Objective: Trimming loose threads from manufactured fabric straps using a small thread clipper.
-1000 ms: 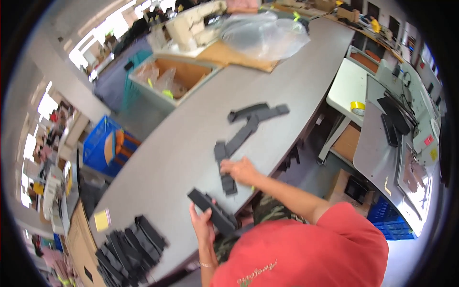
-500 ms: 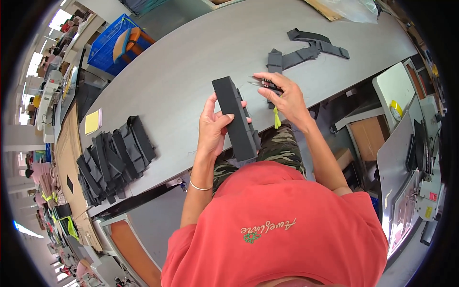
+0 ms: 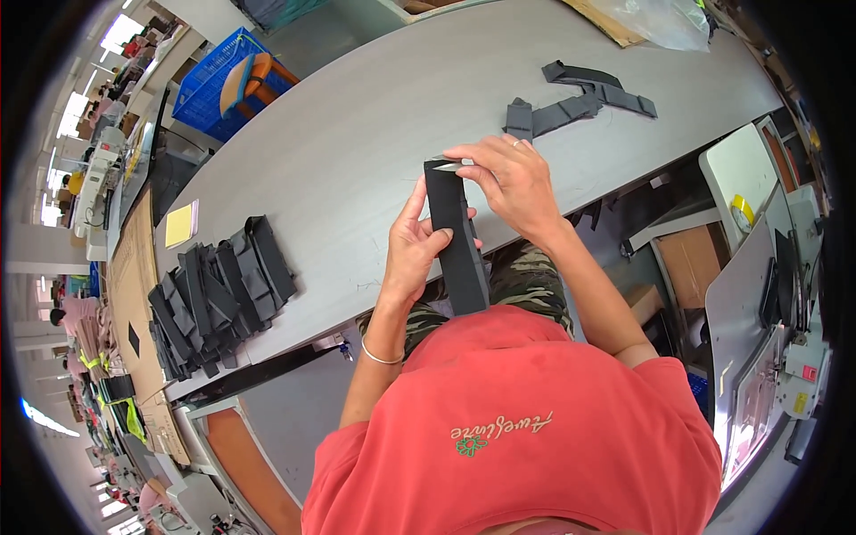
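Note:
A long black fabric strip point(image 3: 454, 209) stands lengthwise in front of my body, its lower end by my shirt. My left hand point(image 3: 414, 248) is closed on it, thumb across the front and fingertips showing at its far side. My right hand point(image 3: 515, 183) is closed around thread snips point(image 3: 449, 166), whose metal blades lie at the strip's top end. The snips' handles are mostly hidden inside my fingers. To the left, several dark strips point(image 3: 234, 283) lie in an overlapping pile on the grey table point(image 3: 357, 116). More dark strips point(image 3: 571, 109) lie loosely at the far right.
A yellow note pad point(image 3: 182, 224) rests behind the pile. Past the table's far left edge stands a blue crate point(image 3: 209, 94) beside a wooden stool point(image 3: 256, 82). A clear plastic bag point(image 3: 664, 20) lies at the back right. At right are a tape roll point(image 3: 740, 211) and a cardboard box point(image 3: 687, 266).
My right hand has moved left with the snips, bringing the blades to the strip's top end. The strip has shifted slightly right and stands more upright in my left hand.

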Demonstrator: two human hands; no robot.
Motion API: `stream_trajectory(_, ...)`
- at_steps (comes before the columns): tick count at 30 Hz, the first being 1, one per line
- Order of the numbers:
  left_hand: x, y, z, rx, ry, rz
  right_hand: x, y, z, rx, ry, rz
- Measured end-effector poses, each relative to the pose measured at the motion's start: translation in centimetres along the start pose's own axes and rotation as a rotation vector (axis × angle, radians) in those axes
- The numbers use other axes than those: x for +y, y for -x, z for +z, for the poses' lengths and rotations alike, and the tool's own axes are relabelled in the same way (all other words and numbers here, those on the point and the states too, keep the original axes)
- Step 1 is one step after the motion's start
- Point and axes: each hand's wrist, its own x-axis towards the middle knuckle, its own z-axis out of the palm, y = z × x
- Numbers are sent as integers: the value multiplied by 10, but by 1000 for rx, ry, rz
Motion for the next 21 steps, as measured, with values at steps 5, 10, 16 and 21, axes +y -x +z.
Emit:
stream_trajectory(5, 4, 1, 4, -3, -23, -10, 1, -5, 0, -35, 44, 1)
stream_trajectory(10, 8, 4, 9, -8, -101, -28, 0, 0, -13, -108, -333, 286)
stream_trajectory(16, 0, 8, -1, 49, -116, -55, -9, 14, -10, -273, -435, 288)
stream_trajectory(21, -7, -4, -2, 95, -27, -45, -12, 23, -6, -175, -393, 238)
